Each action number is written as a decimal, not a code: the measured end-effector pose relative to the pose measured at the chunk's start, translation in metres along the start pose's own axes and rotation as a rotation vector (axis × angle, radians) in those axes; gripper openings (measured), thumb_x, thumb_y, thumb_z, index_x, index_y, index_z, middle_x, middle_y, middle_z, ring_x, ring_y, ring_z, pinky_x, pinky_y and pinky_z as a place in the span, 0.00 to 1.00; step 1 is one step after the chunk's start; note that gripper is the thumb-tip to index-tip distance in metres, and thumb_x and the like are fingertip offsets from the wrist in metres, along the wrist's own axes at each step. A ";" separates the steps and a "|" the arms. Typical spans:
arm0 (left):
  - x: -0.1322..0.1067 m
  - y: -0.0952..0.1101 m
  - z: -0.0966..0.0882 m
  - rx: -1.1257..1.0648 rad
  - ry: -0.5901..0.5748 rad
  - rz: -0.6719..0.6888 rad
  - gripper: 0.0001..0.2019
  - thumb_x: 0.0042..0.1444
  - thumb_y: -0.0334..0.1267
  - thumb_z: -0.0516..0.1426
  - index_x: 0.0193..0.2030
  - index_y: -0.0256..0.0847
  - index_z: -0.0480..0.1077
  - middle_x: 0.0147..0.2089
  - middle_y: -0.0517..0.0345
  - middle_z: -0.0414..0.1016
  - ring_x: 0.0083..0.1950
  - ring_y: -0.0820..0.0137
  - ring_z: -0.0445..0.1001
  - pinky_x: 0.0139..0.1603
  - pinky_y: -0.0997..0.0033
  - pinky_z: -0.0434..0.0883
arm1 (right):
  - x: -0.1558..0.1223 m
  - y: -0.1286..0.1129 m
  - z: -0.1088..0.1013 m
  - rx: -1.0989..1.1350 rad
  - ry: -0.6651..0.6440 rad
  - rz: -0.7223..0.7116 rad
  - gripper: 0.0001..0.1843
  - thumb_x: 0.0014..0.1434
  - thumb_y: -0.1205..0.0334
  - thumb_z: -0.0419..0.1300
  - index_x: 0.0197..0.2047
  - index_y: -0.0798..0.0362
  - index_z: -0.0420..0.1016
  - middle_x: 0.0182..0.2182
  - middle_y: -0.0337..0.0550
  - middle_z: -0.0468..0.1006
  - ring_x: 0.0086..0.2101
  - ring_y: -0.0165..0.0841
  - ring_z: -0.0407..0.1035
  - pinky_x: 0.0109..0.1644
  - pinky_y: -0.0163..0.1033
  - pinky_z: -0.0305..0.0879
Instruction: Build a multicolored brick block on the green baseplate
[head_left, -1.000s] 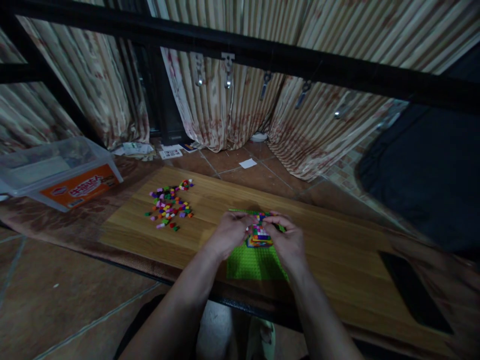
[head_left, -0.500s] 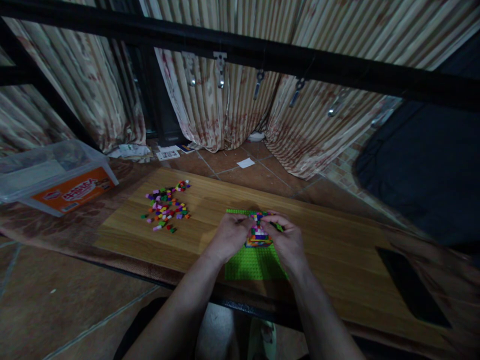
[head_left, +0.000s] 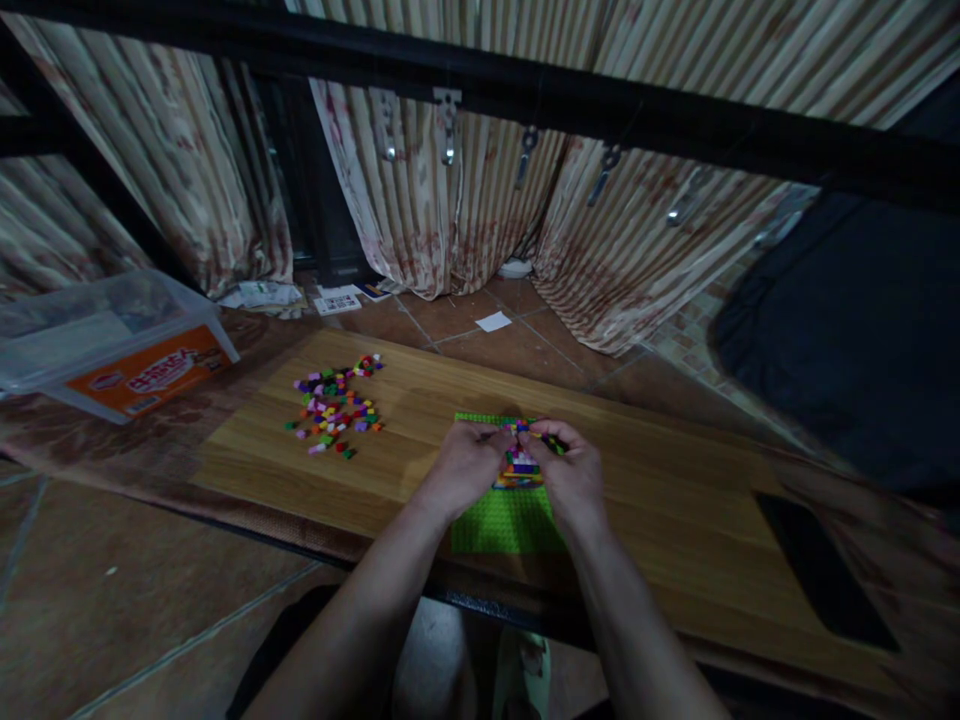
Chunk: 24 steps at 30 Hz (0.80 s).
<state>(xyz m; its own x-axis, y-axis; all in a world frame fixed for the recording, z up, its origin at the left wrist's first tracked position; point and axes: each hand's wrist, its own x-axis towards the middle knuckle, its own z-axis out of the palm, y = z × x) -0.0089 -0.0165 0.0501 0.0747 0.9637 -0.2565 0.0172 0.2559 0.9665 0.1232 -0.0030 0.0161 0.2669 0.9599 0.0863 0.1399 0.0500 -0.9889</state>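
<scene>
A small structure of colourful toy bricks (head_left: 523, 468) stands on a green studded baseplate (head_left: 499, 525) in front of me. From the left, my left hand (head_left: 472, 465) closes on its upper part, thumb and fingers pressed against the bricks. My right hand (head_left: 574, 470) pinches the same upper part from the other side. The two hands almost meet at the top and cover much of the structure. Whether a loose brick sits between the fingertips is too small to make out.
Loose coloured bricks (head_left: 330, 405) lie scattered on the wooden board (head_left: 405, 400) to the left. A clear plastic tub (head_left: 150, 345) with an orange label stands beyond them. At the board's right end lies a dark flat object (head_left: 825, 570). A dark bar (head_left: 487, 75) crosses the view above.
My fingers have drawn slightly closer together over the top of the brick structure. The view has shifted a little; the loose bricks and tub stay in place.
</scene>
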 end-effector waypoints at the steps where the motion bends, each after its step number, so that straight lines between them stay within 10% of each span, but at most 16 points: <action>1: 0.000 0.001 0.000 -0.013 0.003 -0.006 0.15 0.54 0.40 0.55 0.19 0.37 0.65 0.13 0.68 0.56 0.14 0.81 0.51 0.18 0.76 0.47 | 0.000 0.000 0.001 0.006 0.002 0.010 0.12 0.42 0.55 0.68 0.29 0.52 0.76 0.33 0.41 0.78 0.29 0.33 0.71 0.33 0.37 0.67; 11: -0.008 0.022 -0.015 -0.764 -0.081 -0.241 0.09 0.55 0.31 0.53 0.32 0.29 0.72 0.21 0.62 0.61 0.15 0.85 0.54 0.12 0.86 0.45 | -0.001 0.005 0.001 -0.035 -0.037 -0.074 0.11 0.46 0.53 0.66 0.28 0.51 0.76 0.30 0.41 0.78 0.32 0.36 0.71 0.36 0.40 0.67; 18: -0.006 0.025 -0.007 -1.367 -0.018 -0.294 0.11 0.59 0.29 0.49 0.34 0.28 0.71 0.26 0.55 0.68 0.23 0.81 0.67 0.21 0.87 0.69 | -0.008 -0.022 -0.007 -0.139 0.135 -0.424 0.08 0.54 0.56 0.62 0.32 0.50 0.79 0.39 0.45 0.77 0.44 0.38 0.70 0.51 0.45 0.64; 24: -0.003 0.027 -0.001 -1.444 0.055 -0.205 0.11 0.59 0.31 0.49 0.35 0.29 0.72 0.31 0.50 0.73 0.33 0.73 0.75 0.36 0.76 0.76 | -0.031 -0.050 -0.006 -0.137 -0.169 -0.460 0.06 0.57 0.59 0.61 0.36 0.48 0.78 0.33 0.41 0.78 0.34 0.33 0.72 0.40 0.38 0.67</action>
<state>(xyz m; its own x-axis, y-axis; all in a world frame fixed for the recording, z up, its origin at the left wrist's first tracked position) -0.0094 -0.0126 0.0768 0.1564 0.8946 -0.4185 -0.9751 0.2074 0.0789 0.1133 -0.0369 0.0633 -0.0087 0.8789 0.4769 0.3336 0.4522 -0.8272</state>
